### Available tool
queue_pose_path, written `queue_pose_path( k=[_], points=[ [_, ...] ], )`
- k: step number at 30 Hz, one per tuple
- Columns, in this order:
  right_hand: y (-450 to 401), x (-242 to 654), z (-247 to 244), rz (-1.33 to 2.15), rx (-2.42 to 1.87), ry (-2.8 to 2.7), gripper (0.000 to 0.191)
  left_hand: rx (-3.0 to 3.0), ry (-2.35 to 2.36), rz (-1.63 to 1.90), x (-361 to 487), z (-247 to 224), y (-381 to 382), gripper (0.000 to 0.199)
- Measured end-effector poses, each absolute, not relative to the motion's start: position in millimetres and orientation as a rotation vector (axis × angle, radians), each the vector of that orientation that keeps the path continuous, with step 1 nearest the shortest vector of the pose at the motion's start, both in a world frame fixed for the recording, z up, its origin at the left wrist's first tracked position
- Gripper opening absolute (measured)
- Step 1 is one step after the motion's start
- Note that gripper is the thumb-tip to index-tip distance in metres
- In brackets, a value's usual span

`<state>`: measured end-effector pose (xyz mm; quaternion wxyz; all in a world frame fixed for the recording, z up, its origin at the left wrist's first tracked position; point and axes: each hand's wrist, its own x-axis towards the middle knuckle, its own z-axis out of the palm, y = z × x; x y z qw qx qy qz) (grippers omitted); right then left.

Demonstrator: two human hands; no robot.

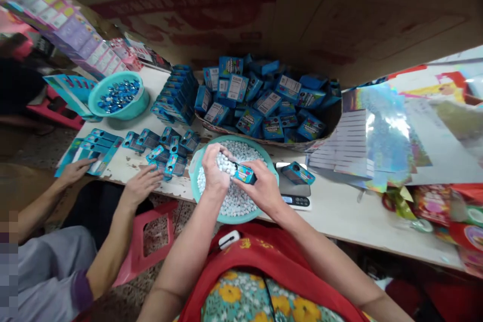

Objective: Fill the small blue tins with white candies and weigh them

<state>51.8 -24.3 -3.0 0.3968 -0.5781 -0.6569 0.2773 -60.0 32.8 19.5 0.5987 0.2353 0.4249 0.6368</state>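
A turquoise basin (195,181) full of small white pieces stands at the table's front edge. Over it, my left hand (216,170) is cupped around a heap of the white pieces (225,163). My right hand (263,184) grips a small blue box (245,174), tilted so that its end meets the pieces in my left palm. Just right of the basin, a digital scale (302,201) carries another blue box (298,173) lying on its plate.
Behind the basin is a carton (226,133) heaped with blue boxes. At left, a person's hands (141,186) are near several small boxes (175,165). A turquoise bowl (141,103) holds shiny blue pieces. Papers (347,146) and bright packets (430,204) lie at right.
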Motion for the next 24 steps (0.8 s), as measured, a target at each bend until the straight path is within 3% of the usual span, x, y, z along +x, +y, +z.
queue_pose_path(
  k=[7, 24],
  points=[
    [-12, 46, 1, 0.71, -1.476, -1.69, 0.029, 0.569, 1.115, 1.502, -60, 20, 41, 0.034],
    [-10, 45, 3, 0.728, -1.52, -1.599, 0.029, 0.748, 1.174, 1.46, -56, 22, 42, 0.028]
  ],
)
